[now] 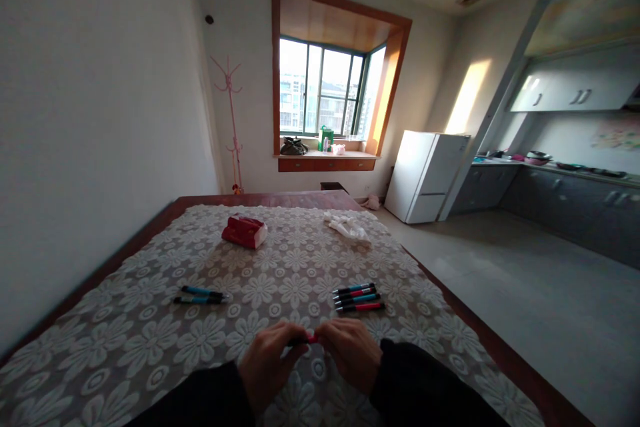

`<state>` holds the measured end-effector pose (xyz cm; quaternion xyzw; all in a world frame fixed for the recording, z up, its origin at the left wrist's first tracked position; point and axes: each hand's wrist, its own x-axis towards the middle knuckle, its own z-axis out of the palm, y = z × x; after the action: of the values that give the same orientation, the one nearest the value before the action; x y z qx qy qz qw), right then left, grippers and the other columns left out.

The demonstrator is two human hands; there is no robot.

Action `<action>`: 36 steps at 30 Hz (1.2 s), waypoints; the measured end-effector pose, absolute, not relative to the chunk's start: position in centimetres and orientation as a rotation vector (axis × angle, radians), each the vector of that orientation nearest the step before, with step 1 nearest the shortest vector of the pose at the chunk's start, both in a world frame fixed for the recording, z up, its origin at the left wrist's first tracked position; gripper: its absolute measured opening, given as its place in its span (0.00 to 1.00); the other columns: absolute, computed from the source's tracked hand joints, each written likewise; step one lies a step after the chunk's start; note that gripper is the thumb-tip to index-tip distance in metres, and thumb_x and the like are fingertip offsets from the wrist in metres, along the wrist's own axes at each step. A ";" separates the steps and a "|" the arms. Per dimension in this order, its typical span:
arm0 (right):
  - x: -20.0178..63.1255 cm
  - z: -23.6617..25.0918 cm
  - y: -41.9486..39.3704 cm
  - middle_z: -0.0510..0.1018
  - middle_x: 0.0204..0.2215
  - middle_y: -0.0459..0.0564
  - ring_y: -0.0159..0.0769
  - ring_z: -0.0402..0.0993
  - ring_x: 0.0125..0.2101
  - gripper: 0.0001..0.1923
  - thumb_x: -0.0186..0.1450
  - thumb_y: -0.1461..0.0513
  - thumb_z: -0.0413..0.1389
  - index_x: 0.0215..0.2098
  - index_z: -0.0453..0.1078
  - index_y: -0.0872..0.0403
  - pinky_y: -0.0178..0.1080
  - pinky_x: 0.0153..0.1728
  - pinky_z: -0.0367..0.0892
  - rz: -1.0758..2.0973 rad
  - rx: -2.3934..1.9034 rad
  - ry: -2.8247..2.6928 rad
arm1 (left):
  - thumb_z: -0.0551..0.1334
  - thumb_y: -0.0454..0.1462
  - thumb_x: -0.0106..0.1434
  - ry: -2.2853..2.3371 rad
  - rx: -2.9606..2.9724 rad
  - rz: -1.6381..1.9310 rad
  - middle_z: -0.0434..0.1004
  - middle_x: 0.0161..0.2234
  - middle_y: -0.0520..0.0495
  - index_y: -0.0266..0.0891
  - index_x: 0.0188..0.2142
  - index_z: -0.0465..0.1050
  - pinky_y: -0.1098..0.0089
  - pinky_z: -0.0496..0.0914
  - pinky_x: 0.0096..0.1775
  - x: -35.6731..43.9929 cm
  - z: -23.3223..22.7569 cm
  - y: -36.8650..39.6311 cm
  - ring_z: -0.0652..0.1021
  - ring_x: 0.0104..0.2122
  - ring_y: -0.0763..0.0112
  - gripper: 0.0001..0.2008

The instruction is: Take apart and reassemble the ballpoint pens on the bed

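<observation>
Just below the four pens (359,297), you're pinching a red-tipped pen (304,339) between both curled hands, left hand (267,363) and right hand (350,353) knuckles-up, gripping opposite ends over the tablecloth (150,347).

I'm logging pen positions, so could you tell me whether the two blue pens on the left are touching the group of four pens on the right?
Apart. The head view shows bare flowered tablecloth between the two blue pens and the four pens.

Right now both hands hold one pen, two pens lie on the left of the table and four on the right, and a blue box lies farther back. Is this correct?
Not quite: the box is red, not blue, as the head view shows. The rest holds: the left hand and right hand hold one pen, two pens lie left and four pens right.
</observation>
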<state>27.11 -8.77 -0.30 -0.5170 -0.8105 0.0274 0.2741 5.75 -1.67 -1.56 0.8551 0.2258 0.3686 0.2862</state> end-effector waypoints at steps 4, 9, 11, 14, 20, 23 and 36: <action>27.1 -0.5 -8.6 0.79 0.30 0.45 0.34 0.74 0.29 0.09 0.74 0.56 0.49 0.39 0.66 0.50 0.36 0.31 0.59 -0.061 -1.385 -2.156 | 0.65 0.32 0.64 0.634 2.240 0.995 0.83 0.35 0.55 0.44 0.38 0.76 0.79 0.76 0.39 5.9 -2.0 -1.5 0.83 0.34 0.74 0.05; 27.5 -1.6 -8.1 0.77 0.27 0.45 0.34 0.72 0.27 0.17 0.76 0.51 0.42 0.37 0.65 0.50 0.37 0.30 0.55 -0.188 -1.325 -2.165 | 0.65 0.32 0.64 0.613 2.250 1.022 0.83 0.36 0.55 0.46 0.40 0.76 0.80 0.76 0.41 5.9 -3.2 -1.0 0.83 0.36 0.74 0.07; 27.8 -2.2 -7.6 0.76 0.25 0.44 0.33 0.71 0.27 0.21 0.76 0.49 0.40 0.34 0.64 0.50 0.38 0.30 0.55 -0.262 -1.292 -2.171 | 0.64 0.32 0.64 0.579 2.288 1.040 0.83 0.35 0.55 0.45 0.41 0.75 0.81 0.75 0.40 5.8 -3.7 -0.5 0.83 0.35 0.75 0.07; 28.1 -2.6 -6.9 0.74 0.21 0.43 0.32 0.68 0.23 0.26 0.77 0.47 0.36 0.30 0.62 0.50 0.39 0.28 0.52 -0.358 -1.228 -2.196 | 0.64 0.32 0.64 0.472 2.380 1.027 0.82 0.34 0.55 0.45 0.40 0.74 0.82 0.75 0.37 5.7 -4.3 0.2 0.82 0.32 0.76 0.07; 28.3 -2.3 -6.7 0.70 0.17 0.42 0.32 0.64 0.21 0.26 0.78 0.51 0.35 0.27 0.61 0.51 0.40 0.28 0.51 -0.495 -1.134 -2.190 | 0.64 0.31 0.63 0.452 2.425 1.033 0.81 0.33 0.54 0.44 0.39 0.74 0.82 0.74 0.37 5.6 -4.5 0.6 0.82 0.32 0.76 0.07; 28.4 -2.4 -7.0 0.74 0.21 0.44 0.33 0.66 0.24 0.26 0.76 0.45 0.39 0.31 0.64 0.51 0.40 0.29 0.52 -0.469 -1.176 -2.212 | 0.64 0.30 0.62 0.482 2.433 1.067 0.80 0.32 0.54 0.44 0.38 0.74 0.81 0.74 0.36 5.6 -4.2 0.4 0.81 0.32 0.76 0.08; 28.7 -1.6 -7.7 0.75 0.22 0.43 0.32 0.69 0.24 0.20 0.77 0.51 0.43 0.32 0.67 0.51 0.38 0.32 0.55 -0.181 -1.302 -2.218 | 0.64 0.33 0.66 0.509 2.443 1.102 0.80 0.31 0.54 0.45 0.38 0.75 0.79 0.74 0.36 5.7 -3.1 -0.1 0.80 0.32 0.74 0.04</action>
<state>28.68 -7.74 -1.61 -0.4850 -0.8265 -0.0674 0.2779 5.72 -0.15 -3.15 0.8764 0.1827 0.3954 0.2055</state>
